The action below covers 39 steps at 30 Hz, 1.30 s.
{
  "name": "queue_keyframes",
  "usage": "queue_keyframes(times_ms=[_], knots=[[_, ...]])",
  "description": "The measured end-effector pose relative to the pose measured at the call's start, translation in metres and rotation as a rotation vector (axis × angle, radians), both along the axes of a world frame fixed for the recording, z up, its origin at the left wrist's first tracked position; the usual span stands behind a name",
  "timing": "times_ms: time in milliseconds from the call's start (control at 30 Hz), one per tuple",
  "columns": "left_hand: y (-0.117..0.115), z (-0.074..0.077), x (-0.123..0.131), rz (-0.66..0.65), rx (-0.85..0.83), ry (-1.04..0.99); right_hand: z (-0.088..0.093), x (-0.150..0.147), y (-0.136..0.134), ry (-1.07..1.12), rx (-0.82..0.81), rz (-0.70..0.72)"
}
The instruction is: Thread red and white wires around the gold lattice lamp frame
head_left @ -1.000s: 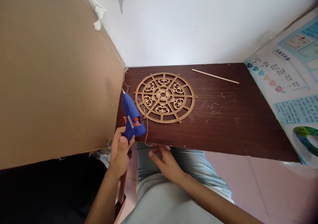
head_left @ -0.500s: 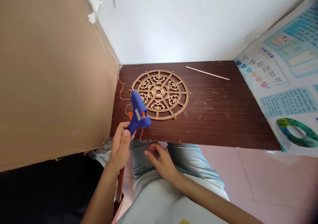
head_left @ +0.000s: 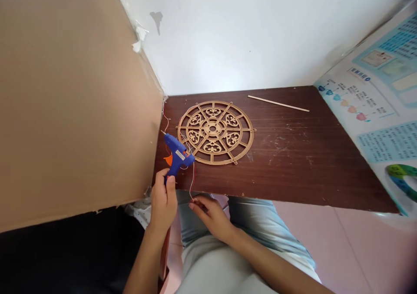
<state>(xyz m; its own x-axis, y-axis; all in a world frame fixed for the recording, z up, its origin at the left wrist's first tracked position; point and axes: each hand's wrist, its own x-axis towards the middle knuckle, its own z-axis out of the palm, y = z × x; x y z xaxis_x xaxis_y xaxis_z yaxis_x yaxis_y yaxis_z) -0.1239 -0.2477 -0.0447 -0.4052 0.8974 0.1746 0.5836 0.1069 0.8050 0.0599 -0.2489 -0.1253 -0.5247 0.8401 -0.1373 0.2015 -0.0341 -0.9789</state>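
Observation:
My left hand [head_left: 165, 198] is wrapped round the handle of a blue glue gun [head_left: 177, 150], held over the table's left end with its nozzle pointing up and left. An orange trigger [head_left: 168, 160] shows at the gun's side. Just below the table's front edge, my right hand [head_left: 213, 216] pinches the end of a thin red and white wire [head_left: 193, 183] between thumb and fingers. A round wooden openwork wheel [head_left: 212, 158] with scroll-shaped cutouts lies flat behind the gun. More of the wire passes along the wheel's left side.
The dark brown table [head_left: 293, 168] has a thin wooden stick [head_left: 278, 103] near its back edge. A cardboard panel [head_left: 78, 103] rises on the left, a white wall [head_left: 247, 33] behind, and a printed poster board [head_left: 374, 103] on the right.
The glue gun has turned further left in my left hand's grip. My right hand, earlier just under the wire, has closed its fingertips on the wire's end. The view has shifted slightly.

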Motion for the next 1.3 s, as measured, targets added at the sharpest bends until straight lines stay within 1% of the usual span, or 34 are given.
queue_keyframes(times_ms=[100, 200, 333, 433, 467, 533, 633, 700, 833, 900, 933, 1000, 1033, 1100, 1167, 1233, 1300], knots=[[-0.007, -0.009, -0.006, -0.019, 0.005, 0.087, 0.011, 0.007, -0.001, -0.001, 0.048, 0.007], [-0.012, -0.016, -0.011, -0.023, 0.010, 0.122, 0.026, 0.022, -0.006, 0.005, 0.089, 0.005], [-0.015, -0.023, -0.013, -0.032, 0.060, 0.132, 0.052, 0.047, -0.012, -0.023, 0.068, 0.013], [-0.016, -0.025, -0.014, -0.054, 0.088, 0.158, 0.075, 0.066, -0.006, -0.135, 0.062, -0.037], [-0.017, -0.026, -0.014, -0.070, 0.100, 0.177, 0.083, 0.072, -0.002, -0.182, 0.073, -0.026], [-0.016, -0.026, -0.015, -0.110, 0.140, 0.225, 0.100, 0.085, 0.011, -0.270, 0.165, -0.002], [-0.016, -0.027, -0.016, -0.181, 0.190, 0.299, 0.127, 0.100, 0.036, -0.317, 0.429, 0.032], [-0.017, -0.029, -0.017, -0.209, 0.207, 0.323, 0.146, 0.109, 0.056, -0.354, 0.550, 0.042], [-0.023, -0.035, -0.020, -0.190, 0.217, 0.322, 0.181, 0.126, 0.100, -0.403, 0.684, 0.010], [-0.030, -0.040, -0.024, -0.204, 0.227, 0.338, 0.193, 0.135, 0.125, -0.410, 0.723, 0.003], [-0.035, -0.043, -0.026, -0.215, 0.238, 0.350, 0.196, 0.139, 0.137, -0.426, 0.727, -0.004], [-0.049, -0.051, -0.028, -0.253, 0.252, 0.380, 0.194, 0.146, 0.162, -0.451, 0.723, 0.001], [-0.058, -0.056, -0.027, -0.259, 0.251, 0.393, 0.188, 0.148, 0.174, -0.448, 0.720, 0.014], [-0.081, -0.068, -0.022, -0.235, 0.254, 0.396, 0.166, 0.151, 0.194, -0.443, 0.728, 0.010], [-0.106, -0.082, -0.010, -0.195, 0.221, 0.359, 0.139, 0.150, 0.209, -0.428, 0.731, -0.029], [-0.130, -0.094, 0.004, -0.008, 0.170, 0.282, 0.115, 0.149, 0.216, -0.410, 0.734, -0.031], [-0.149, -0.103, 0.016, 0.117, 0.137, 0.235, 0.101, 0.149, 0.217, -0.383, 0.736, -0.062]])
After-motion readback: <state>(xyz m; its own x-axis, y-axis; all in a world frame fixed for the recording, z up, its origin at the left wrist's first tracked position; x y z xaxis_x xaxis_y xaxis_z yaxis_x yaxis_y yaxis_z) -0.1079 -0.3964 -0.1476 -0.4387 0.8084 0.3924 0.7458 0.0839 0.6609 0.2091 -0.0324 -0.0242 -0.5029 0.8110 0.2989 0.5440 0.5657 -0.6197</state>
